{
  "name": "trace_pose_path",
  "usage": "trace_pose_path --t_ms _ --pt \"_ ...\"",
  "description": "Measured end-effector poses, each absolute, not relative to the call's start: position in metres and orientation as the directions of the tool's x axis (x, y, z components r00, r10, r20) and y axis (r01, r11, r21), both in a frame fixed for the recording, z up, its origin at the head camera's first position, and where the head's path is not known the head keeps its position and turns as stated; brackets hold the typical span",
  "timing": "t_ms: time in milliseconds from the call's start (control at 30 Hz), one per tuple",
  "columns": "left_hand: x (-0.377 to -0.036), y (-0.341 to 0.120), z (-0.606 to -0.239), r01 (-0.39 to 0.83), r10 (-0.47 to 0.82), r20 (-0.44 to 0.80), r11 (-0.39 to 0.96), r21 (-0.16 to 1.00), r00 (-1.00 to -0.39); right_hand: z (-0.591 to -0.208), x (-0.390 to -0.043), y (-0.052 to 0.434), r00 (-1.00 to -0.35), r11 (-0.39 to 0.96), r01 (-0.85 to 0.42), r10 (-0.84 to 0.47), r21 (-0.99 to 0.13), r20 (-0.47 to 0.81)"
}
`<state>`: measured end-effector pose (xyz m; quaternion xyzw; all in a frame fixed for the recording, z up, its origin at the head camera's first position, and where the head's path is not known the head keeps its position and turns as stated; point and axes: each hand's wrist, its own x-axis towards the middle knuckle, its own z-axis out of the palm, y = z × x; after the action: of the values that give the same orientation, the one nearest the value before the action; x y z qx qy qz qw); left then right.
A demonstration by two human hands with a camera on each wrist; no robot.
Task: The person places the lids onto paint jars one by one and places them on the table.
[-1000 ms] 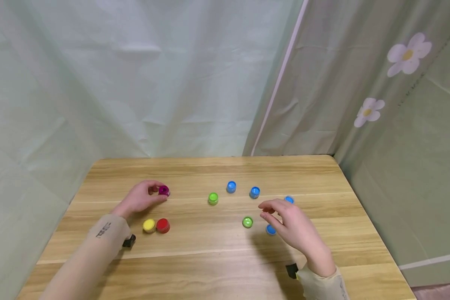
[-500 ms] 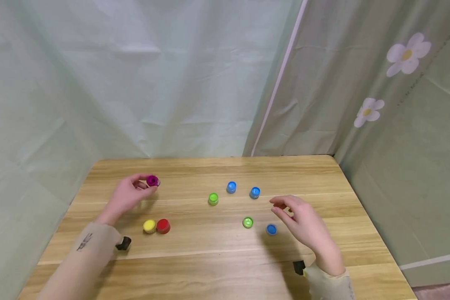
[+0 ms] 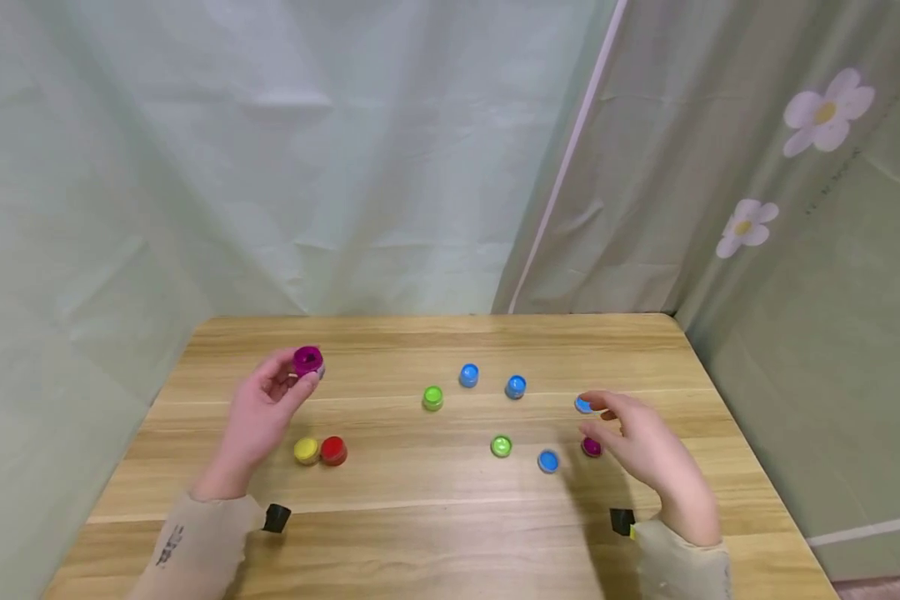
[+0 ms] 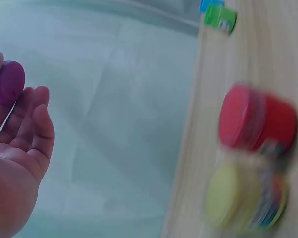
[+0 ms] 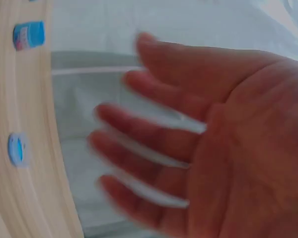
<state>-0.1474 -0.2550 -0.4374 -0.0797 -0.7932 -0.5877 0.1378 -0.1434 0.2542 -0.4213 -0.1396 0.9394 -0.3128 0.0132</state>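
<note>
My left hand [image 3: 264, 408] is lifted off the table [image 3: 420, 517], pinching a purple pot [image 3: 308, 361] at the fingertips; the left wrist view shows what the head view hides, that only my thumb and first finger hold the purple pot [image 4: 8, 82] while the other fingers [image 4: 37, 121] lie loosely spread. Just near of that hand a yellow pot [image 3: 306, 451] and a red pot [image 3: 333, 451] stand touching. My right hand [image 3: 648, 454] is open with nothing in it; the right wrist view shows its fingers [image 5: 139, 136] spread and blurred. A second purple pot [image 3: 591, 447] sits on the table just left of its fingertips, a blue pot [image 3: 583, 405] just beyond them.
</note>
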Motion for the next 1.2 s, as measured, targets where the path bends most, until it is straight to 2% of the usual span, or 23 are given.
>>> trace_pose_path --t_ms 133,433,700,1200 --pt "-0.136 -0.233 -0.442 0.328 -0.023 0.347 0.273 0.904 -0.937 -0.43 -0.146 0.261 -0.96 0.797 -0.189 -0.272 -0.574 -0.061" --pt "-0.126 -0.201 -0.455 0.286 -0.053 0.306 0.232 0.93 -0.951 -0.465 -0.154 0.268 -0.959 0.844 -0.092 -0.217 -0.528 -0.181" --pt "-0.125 -0.192 -0.461 0.301 -0.028 0.311 0.186 0.936 -0.95 -0.478 -0.159 0.268 -0.959 0.86 -0.037 -0.174 -0.509 -0.224" --pt "-0.132 -0.185 -0.465 0.319 -0.019 0.324 0.13 0.939 -0.946 -0.478 -0.161 0.264 -0.952 0.869 0.031 -0.125 -0.494 -0.279"
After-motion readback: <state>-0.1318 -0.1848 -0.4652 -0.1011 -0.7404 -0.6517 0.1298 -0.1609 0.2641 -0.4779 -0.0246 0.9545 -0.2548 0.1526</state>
